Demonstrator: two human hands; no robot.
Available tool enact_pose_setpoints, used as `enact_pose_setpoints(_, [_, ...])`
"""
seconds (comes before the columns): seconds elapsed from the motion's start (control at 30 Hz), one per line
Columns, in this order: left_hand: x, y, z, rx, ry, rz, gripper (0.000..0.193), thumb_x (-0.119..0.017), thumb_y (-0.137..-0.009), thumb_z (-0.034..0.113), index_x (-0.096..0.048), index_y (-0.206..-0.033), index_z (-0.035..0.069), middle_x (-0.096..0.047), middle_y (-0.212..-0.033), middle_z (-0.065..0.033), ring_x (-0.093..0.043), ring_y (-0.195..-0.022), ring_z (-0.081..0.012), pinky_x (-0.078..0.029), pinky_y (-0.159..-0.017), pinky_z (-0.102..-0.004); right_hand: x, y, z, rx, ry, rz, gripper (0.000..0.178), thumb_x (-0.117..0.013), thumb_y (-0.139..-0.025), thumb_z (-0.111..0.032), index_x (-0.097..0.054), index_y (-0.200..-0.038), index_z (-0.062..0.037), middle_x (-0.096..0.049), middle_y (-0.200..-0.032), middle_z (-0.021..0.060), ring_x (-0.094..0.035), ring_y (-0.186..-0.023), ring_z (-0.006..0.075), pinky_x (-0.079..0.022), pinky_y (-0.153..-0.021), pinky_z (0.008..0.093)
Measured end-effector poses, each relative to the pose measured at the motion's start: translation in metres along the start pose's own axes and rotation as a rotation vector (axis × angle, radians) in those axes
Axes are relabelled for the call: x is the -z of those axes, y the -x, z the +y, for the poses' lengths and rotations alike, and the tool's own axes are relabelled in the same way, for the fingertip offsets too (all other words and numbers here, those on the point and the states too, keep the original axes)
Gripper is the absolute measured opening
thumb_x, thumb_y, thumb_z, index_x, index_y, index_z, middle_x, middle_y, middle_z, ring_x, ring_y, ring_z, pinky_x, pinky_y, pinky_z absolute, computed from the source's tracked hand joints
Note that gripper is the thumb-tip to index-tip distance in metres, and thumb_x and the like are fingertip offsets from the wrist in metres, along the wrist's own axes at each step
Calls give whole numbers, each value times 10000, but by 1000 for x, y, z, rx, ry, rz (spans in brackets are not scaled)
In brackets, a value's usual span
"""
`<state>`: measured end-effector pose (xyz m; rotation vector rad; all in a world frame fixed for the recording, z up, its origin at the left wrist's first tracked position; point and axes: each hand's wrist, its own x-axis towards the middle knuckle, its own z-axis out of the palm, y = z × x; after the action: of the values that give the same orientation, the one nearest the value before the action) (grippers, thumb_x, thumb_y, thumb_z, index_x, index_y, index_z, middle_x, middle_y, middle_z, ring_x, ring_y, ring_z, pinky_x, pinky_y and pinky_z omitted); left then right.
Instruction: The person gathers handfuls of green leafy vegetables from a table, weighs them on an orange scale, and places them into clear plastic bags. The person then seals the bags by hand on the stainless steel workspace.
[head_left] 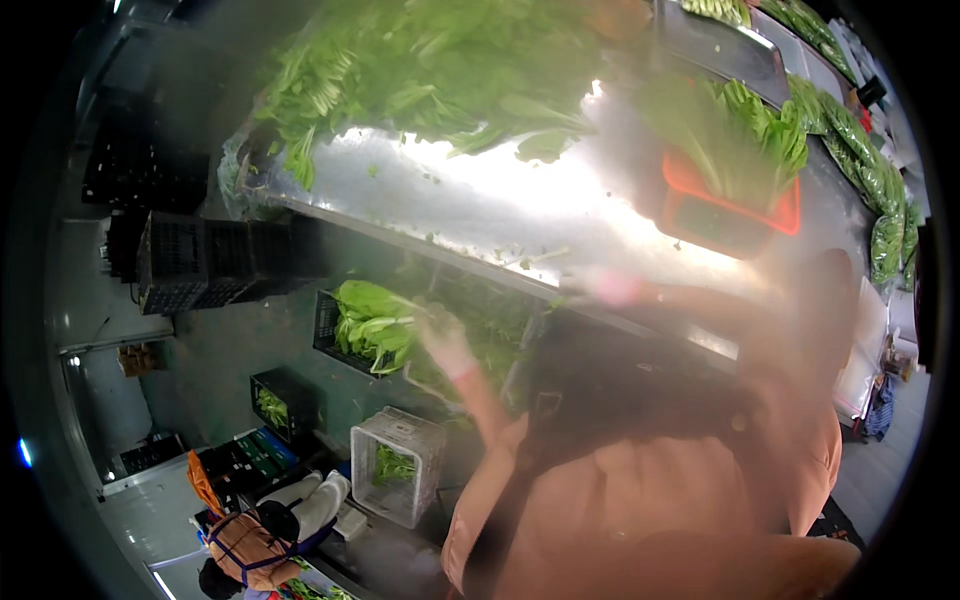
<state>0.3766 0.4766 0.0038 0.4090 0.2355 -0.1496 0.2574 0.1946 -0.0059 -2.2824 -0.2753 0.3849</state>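
Observation:
A haze blurs much of the picture. My left hand (pixel 440 335), pale with a pink band at the wrist, reaches down left of the table, closed round the stem end of a bunch of leafy greens (pixel 372 308). The leaves lie over a black crate (pixel 326 325). My right hand (pixel 592 287), also with a pink wrist band, is at the near edge of the metal table (pixel 470 215); its fingers are smeared. Farther right on the table, an orange-red basket (pixel 735 212) has long leafy greens (pixel 765 130) leaning in it.
A large heap of greens (pixel 430 75) covers the table's far side. Stacked black crates (pixel 215 255) stand at left. A white crate (pixel 398 465) and a small black crate (pixel 284 403), both with greens, sit on the floor. Another person (pixel 250 545) is at lower left. Bagged greens (pixel 870 160) line the right.

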Motion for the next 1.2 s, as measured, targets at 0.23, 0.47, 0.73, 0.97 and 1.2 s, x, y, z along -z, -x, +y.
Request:
enact_pose_setpoints(0.23, [-45,4,-6,-58,-45,154,289,-513,-917,159,-472,-1154,1,-476,-834,-23,-455,-700,-48,-402,-506,-131,10,-86,-99,195,-368,219,344,-568,-797,-304,-579,-987,-18,-545,-1089,218,-534,-1018,324,-446,-843,377])
enact_pose_setpoints(0.47, [-40,40,20,-225,-67,195,255,-482,-925,119,-473,-1142,-15,-475,-815,-25,-446,-677,-37,-386,-474,-128,82,-112,88,-617,198,800,539,-646,-743,-422,-528,-1092,-29,-484,-1072,180,-519,-979,322,-462,-798,414])
enact_pose_setpoints(0.73, [-7,38,17,-266,-374,276,289,-489,-927,132,-459,-1169,-23,-515,-944,-38,-476,-760,-64,-434,-545,-145,82,-140,70,-489,372,768,472,-656,-718,-398,-556,-1061,-88,-478,-1045,180,-530,-931,314,-446,-799,423])
enact_pose_setpoints(0.97, [27,25,50,-316,-294,257,279,-512,-918,147,-466,-1138,-20,-508,-917,-41,-480,-757,-67,-431,-554,-147,78,-101,-20,-93,134,29,469,-591,-740,-420,-544,-1043,-66,-456,-1083,165,-498,-988,320,-411,-860,411])
enact_pose_setpoints(1.2, [-7,49,19,-92,33,187,284,-552,-897,151,-502,-1127,-8,-533,-914,-37,-501,-749,-76,-445,-556,-160,-22,-71,5,-40,196,304,405,-589,-749,-222,-519,-1102,-38,-534,-1002,173,-568,-835,267,-465,-742,357])
